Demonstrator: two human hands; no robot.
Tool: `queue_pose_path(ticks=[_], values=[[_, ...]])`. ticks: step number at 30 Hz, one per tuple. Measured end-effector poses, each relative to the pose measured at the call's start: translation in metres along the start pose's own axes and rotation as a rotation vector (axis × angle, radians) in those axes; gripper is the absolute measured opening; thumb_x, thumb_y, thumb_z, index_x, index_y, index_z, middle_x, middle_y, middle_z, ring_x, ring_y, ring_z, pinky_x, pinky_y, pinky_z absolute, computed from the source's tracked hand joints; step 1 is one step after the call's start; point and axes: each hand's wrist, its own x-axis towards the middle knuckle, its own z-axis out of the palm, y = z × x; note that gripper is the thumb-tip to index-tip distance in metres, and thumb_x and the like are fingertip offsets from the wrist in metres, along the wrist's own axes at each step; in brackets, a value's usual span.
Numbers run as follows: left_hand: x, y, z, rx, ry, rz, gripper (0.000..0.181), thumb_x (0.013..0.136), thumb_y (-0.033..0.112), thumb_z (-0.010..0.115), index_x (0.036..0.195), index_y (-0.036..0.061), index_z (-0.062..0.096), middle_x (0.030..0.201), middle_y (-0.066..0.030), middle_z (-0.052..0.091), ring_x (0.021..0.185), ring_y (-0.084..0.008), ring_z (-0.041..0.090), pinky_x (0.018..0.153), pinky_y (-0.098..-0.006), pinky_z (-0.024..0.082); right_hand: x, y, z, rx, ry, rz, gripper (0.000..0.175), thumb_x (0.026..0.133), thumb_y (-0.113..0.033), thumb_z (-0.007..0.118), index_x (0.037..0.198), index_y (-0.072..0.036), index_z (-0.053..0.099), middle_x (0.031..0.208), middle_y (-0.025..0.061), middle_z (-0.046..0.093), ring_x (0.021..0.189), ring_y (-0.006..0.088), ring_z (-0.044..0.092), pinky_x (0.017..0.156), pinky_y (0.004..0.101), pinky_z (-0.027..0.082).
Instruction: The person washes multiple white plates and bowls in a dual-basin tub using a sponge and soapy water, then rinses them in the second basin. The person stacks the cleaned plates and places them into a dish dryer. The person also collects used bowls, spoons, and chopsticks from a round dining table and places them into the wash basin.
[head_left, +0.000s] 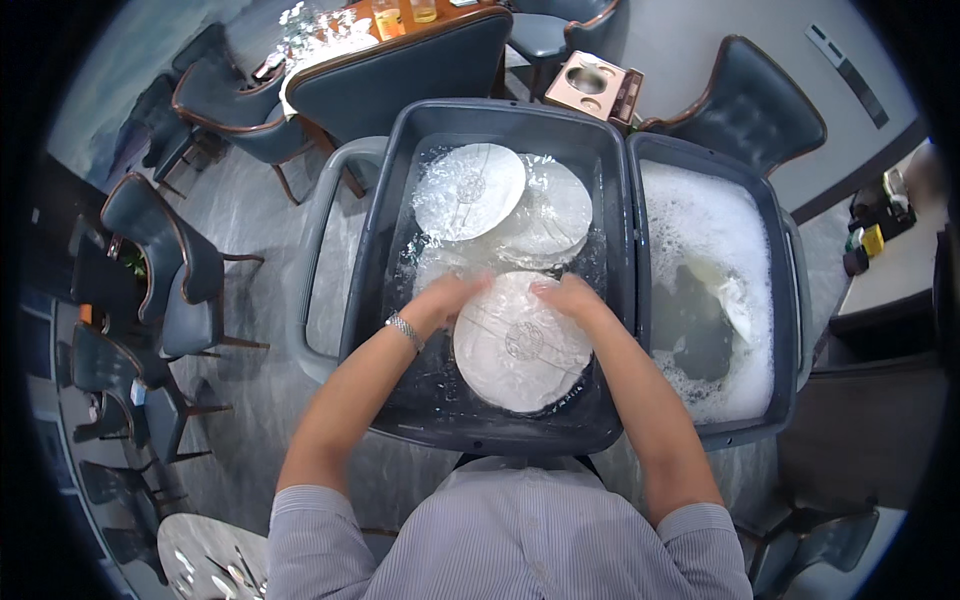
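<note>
Both of my hands reach into a dark grey plastic tub (491, 442) of water on a cart. Round white plates with a line pattern lie in it. One plate (523, 349) is nearest to me, under the water's surface. My left hand (455, 294) is at its upper left edge, blurred, and my right hand (559, 292) is at its upper right edge. Whether the fingers grip the plate is not clear. Another plate (469, 191) lies at the tub's far left, overlapping a stack of plates (546, 214) beside it.
A second grey tub (787, 405) adjoins on the right, holding foamy water and a white cloth (733, 304). The cart's grey handle (304, 300) sticks out on the left. Chairs (180, 277) stand to the left, and a high-backed seat (405, 75) and a metallic-coloured box (589, 82) are beyond the tubs.
</note>
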Motion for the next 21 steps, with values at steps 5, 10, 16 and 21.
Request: queue_pose_path(ticks=[5,10,16,21], values=[[0.055,0.027,-0.017,-0.825,0.342,0.178,0.036,0.089,0.015,0.049,0.112,-0.0117,0.046,0.103,-0.019,0.058,0.09,-0.03,0.06,0.072,-0.0396,0.051,0.034,0.002,0.005,0.856,0.231,0.264,0.071,0.072,-0.042,0.069,0.115,0.011,0.05,0.109,0.0211,0.057,0.101,0.0284,0.056,0.082,0.0365,0.045],[0.054,0.035,-0.031,-0.601,0.364,0.104,0.024,0.081,-0.004,0.044,0.103,-0.0103,0.047,0.085,-0.0198,0.06,0.064,-0.024,0.063,0.05,-0.0275,0.051,0.063,-0.004,0.022,1.157,0.385,0.154,0.023,0.068,0.004,0.064,0.088,0.006,0.053,0.079,0.015,0.057,0.056,0.0214,0.056,0.045,0.0348,0.043],[0.04,0.048,-0.023,-0.097,0.497,0.208,0.016,0.078,0.006,0.055,0.091,-0.0027,0.049,0.083,-0.0177,0.061,0.062,-0.024,0.062,0.052,-0.0294,0.051,0.045,0.002,0.014,1.103,0.122,0.263,0.03,0.072,0.0,0.062,0.098,0.005,0.048,0.091,0.016,0.055,0.074,0.0275,0.057,0.055,0.0391,0.045],[0.045,0.034,-0.037,0.727,0.591,0.329,0.039,0.074,0.023,0.064,0.102,-0.0015,0.055,0.085,-0.0221,0.063,0.086,-0.0383,0.06,0.079,-0.0432,0.048,0.046,-0.016,0.005,1.386,0.217,0.088,0.051,0.07,0.001,0.061,0.117,0.0,0.042,0.108,0.0163,0.055,0.095,0.0329,0.056,0.075,0.0392,0.047]])
